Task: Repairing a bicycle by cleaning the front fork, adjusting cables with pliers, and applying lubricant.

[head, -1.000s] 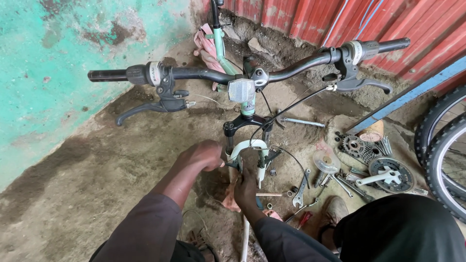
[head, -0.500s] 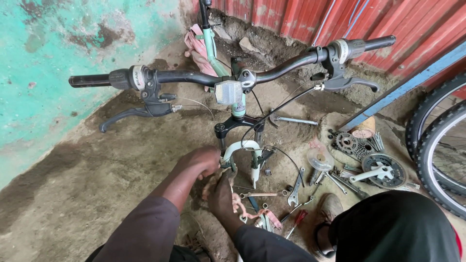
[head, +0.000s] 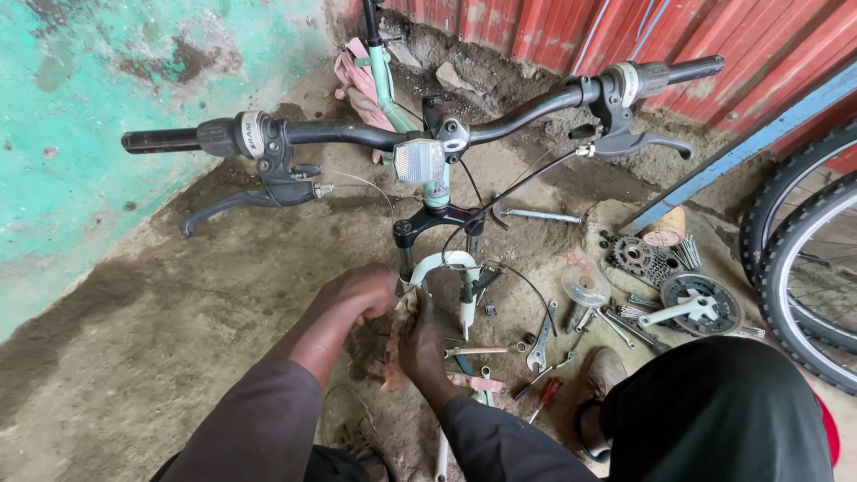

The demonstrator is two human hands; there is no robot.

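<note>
Gripping the lower left leg of the pale green fork (head: pixel 444 264), the left hand (head: pixel 361 293) was curled shut around it. The right hand (head: pixel 420 344) pressed a reddish rag (head: pixel 389 359) just beside that leg; whether its fingers were closed could not be told. Spanners (head: pixel 541 327) lay on the dirt nearby, below the handlebar (head: pixel 357 134).

Handlebar (head: pixel 357 136) above fork (head: pixel 446 268); wrenches (head: pixel 540 326), crank (head: pixel 701 308) right on ground (head: pixel 178 339).

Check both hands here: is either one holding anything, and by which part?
Both hands meet at the pale green fork, low on its left leg. The left hand curls around it; the right hand presses beside it. The exact grip is hidden.
</note>
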